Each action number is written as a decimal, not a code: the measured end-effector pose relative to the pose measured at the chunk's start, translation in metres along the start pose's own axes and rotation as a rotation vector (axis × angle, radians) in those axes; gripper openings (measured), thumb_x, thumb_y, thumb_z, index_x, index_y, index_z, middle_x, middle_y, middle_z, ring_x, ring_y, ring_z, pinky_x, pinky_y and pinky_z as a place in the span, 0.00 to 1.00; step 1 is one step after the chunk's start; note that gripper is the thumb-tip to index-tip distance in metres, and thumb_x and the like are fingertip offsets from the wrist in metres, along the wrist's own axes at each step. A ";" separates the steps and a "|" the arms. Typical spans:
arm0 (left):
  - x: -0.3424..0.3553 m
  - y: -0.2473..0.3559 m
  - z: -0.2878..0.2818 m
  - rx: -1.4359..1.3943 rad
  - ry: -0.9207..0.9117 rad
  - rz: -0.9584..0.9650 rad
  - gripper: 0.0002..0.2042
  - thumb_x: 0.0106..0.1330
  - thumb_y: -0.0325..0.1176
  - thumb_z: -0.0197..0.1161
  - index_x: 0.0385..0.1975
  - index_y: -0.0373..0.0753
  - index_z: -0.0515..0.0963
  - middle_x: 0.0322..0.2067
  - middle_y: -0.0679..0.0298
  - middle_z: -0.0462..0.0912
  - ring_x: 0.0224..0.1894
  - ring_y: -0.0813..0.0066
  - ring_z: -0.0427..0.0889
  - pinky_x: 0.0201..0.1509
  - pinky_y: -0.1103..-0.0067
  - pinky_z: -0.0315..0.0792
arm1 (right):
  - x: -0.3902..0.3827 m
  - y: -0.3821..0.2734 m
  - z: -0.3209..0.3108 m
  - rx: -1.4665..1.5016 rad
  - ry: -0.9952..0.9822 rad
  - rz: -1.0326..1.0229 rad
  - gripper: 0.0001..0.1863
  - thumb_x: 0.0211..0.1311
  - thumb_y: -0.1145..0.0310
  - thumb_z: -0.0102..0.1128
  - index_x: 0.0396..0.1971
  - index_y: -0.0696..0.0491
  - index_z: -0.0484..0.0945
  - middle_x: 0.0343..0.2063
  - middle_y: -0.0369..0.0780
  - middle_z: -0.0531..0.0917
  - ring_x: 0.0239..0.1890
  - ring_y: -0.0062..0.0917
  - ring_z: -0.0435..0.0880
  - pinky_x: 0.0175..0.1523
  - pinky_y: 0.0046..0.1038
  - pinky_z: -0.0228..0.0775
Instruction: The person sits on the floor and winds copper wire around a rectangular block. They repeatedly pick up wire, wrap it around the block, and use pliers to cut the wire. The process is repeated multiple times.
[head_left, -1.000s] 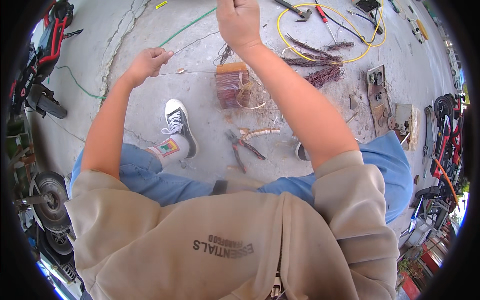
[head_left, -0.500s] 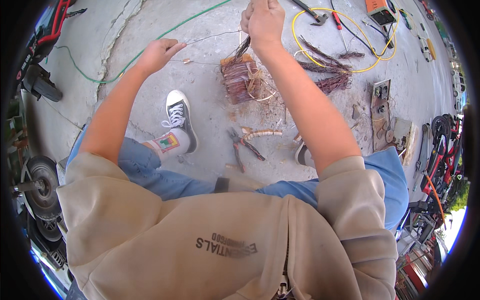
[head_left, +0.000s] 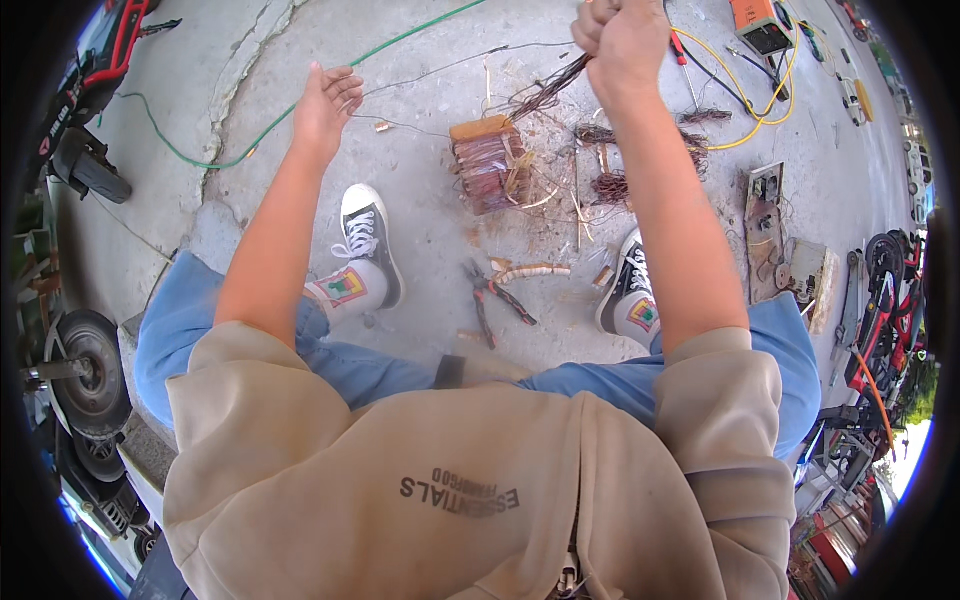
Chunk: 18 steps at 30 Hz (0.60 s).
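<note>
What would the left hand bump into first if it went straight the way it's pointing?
Probably the green cord, which crosses just past the left hand. But the cord seems to lie on the floor and the hand looks raised, so it might pass over it.

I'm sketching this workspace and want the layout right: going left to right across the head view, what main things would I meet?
Black-tyred wheel, left hand, block with reddish-brown wires, right hand, red-handled screwdriver, orange box.
</note>
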<state>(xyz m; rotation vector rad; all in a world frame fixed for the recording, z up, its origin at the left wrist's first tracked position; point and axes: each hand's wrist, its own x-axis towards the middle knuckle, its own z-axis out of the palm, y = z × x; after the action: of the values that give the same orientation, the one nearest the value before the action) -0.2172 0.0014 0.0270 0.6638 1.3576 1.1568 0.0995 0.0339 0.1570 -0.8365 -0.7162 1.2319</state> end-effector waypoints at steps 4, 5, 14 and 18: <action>-0.030 -0.014 0.065 0.158 -0.377 0.005 0.28 0.74 0.54 0.37 0.48 0.33 0.74 0.42 0.57 0.81 0.47 0.69 0.78 0.59 0.74 0.67 | -0.001 -0.124 0.006 -0.142 -0.064 -0.491 0.22 0.70 0.57 0.47 0.15 0.44 0.56 0.10 0.27 0.52 0.08 0.14 0.49 0.13 0.21 0.37; -0.040 -0.022 0.080 0.245 -0.459 0.038 0.28 0.74 0.55 0.38 0.48 0.33 0.74 0.43 0.57 0.81 0.47 0.70 0.78 0.60 0.74 0.67 | -0.002 -0.150 0.002 -0.155 -0.087 -0.599 0.22 0.70 0.59 0.47 0.14 0.43 0.56 0.10 0.27 0.52 0.09 0.14 0.49 0.14 0.21 0.38; -0.081 -0.060 0.108 0.525 -0.557 0.057 0.23 0.74 0.50 0.45 0.45 0.34 0.77 0.38 0.65 0.81 0.44 0.76 0.77 0.58 0.77 0.65 | -0.047 -0.183 -0.004 0.242 -0.369 -0.501 0.23 0.69 0.56 0.50 0.15 0.44 0.56 0.10 0.27 0.52 0.10 0.13 0.47 0.13 0.20 0.37; -0.111 -0.012 0.135 0.521 -0.467 0.391 0.28 0.73 0.54 0.42 0.52 0.32 0.74 0.46 0.58 0.80 0.50 0.71 0.77 0.63 0.76 0.63 | -0.069 -0.179 0.020 -0.004 -0.008 -0.580 0.23 0.69 0.54 0.50 0.16 0.44 0.56 0.10 0.27 0.51 0.09 0.13 0.47 0.13 0.20 0.37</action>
<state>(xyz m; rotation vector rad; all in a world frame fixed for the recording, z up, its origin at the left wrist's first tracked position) -0.0671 -0.0702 0.0824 1.5277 1.1465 0.8572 0.1594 -0.0520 0.3183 -0.5668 -0.8899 0.7118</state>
